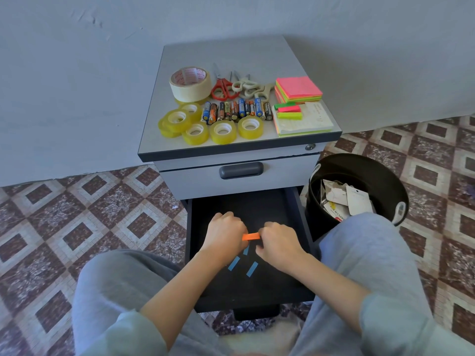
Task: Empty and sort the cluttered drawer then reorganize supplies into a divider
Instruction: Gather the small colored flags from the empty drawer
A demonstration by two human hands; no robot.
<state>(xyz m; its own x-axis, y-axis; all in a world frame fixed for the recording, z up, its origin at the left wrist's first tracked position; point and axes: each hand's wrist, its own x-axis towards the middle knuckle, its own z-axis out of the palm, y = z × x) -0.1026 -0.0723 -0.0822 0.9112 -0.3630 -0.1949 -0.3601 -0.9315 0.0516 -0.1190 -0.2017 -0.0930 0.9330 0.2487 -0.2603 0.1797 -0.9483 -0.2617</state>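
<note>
Knees straddle the open drawer; left hand and right hand each pinch an end of an orange strip, blue strips lying underneath.

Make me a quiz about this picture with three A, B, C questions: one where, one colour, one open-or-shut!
1. Where are the batteries? A in a bag B on the cabinet top C on a chair
2. What colour is the strip the left hand and right hand pinch? A purple B white C orange
3. The drawer under the hands is: A pulled open B shut C missing
Answers: B, they lie in a row there; C, orange shows between the hands; A, its dark inside shows.
</note>
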